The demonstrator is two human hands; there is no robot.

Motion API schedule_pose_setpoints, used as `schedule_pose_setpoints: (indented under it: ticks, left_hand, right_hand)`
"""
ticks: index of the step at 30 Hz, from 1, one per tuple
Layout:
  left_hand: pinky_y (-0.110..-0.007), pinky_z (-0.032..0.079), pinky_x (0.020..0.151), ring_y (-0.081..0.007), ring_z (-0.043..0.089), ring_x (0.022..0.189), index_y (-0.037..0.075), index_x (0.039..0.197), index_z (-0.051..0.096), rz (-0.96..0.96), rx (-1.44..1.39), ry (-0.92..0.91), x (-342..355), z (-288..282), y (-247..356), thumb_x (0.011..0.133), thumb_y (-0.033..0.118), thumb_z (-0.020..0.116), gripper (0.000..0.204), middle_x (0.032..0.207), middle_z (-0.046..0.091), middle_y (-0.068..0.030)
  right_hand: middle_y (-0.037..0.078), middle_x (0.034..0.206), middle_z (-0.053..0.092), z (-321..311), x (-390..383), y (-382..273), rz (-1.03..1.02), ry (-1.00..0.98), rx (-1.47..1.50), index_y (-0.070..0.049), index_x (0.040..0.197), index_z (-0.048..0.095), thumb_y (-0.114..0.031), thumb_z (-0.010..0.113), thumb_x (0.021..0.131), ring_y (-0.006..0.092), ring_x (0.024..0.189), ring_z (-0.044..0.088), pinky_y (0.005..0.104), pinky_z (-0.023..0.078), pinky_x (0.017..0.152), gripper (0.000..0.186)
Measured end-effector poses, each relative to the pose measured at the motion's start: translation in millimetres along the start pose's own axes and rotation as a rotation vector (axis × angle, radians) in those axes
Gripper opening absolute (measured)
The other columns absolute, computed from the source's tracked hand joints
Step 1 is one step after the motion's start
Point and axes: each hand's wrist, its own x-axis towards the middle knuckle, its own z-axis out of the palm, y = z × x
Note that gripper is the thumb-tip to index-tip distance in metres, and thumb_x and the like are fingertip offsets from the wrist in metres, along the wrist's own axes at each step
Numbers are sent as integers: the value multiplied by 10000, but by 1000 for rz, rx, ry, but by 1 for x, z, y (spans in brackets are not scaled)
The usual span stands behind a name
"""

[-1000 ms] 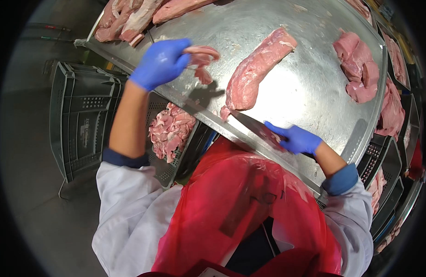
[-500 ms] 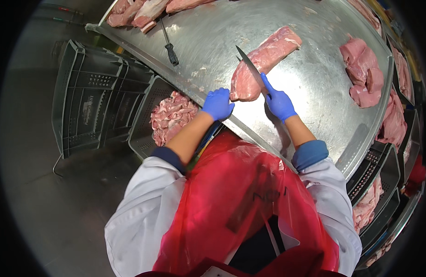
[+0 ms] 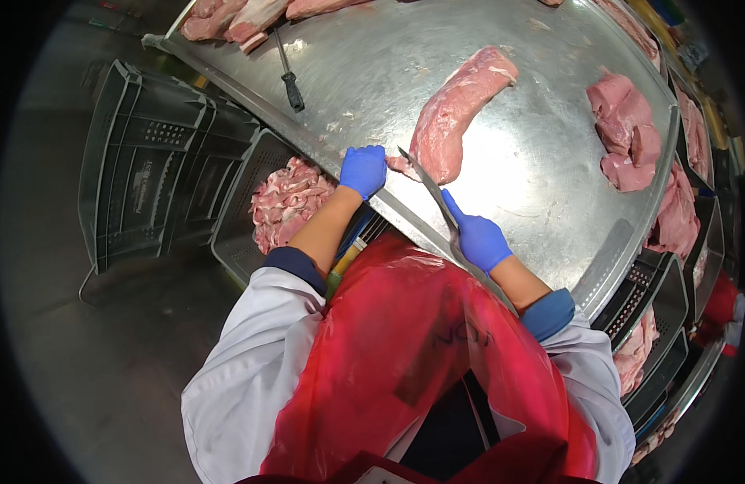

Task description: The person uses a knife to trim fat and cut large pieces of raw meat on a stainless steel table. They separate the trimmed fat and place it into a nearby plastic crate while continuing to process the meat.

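Note:
My left hand [image 3: 363,171], in a blue glove, is closed on a thin flap of meat [image 3: 400,165] at the lower end of a long pink loin [image 3: 459,109] on the steel table [image 3: 542,137]. My right hand [image 3: 475,234], also gloved, grips a long knife [image 3: 425,177], its blade angled up and left across that end of the loin. A black-handled sharpening steel [image 3: 292,89] lies near the table's left edge.
More cuts lie at the upper left [image 3: 243,18] and on the right [image 3: 622,129]. A crate of trimmings [image 3: 287,206] sits below the left edge, beside grey crates [image 3: 162,169]. Meat-filled crates [image 3: 646,306] line the right. A red apron [image 3: 404,339] covers my front.
A second ago my left hand held trimmings raised to the upper left; it came down to the loin's end without them. The knife rose across the loin, then moved back down and left.

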Motion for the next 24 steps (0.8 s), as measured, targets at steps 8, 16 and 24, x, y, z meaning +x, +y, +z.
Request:
schedule_pose_setpoints:
  ticks: [8,16,24]
  left_hand:
    - [-511,471,720,-385,659,751,68,880,627,58,-4,32,-12,5,-7,870,207,577,148,821,668,-185]
    - [-522,470,738,-375,664,778,72,877,631,85,8,42,-4,-29,-17,853,223,597,157,821,671,-174]
    - [-502,484,779,-377,665,839,70,931,637,-37,76,-92,-82,-86,-121,855,254,607,200,861,678,-161]
  right_hand:
    - [244,834,684,-1,-29,8,-45,100,102,-268,1608,150,-83,513,880,418,735,673,528,536,708,834]
    - [250,807,682,26,30,3,-59,102,49,-274,1615,120,-67,513,860,420,718,670,528,534,709,876]
    - [236,690,628,5,-76,58,-75,2,224,-240,1606,194,-132,517,919,412,626,645,502,517,640,767]
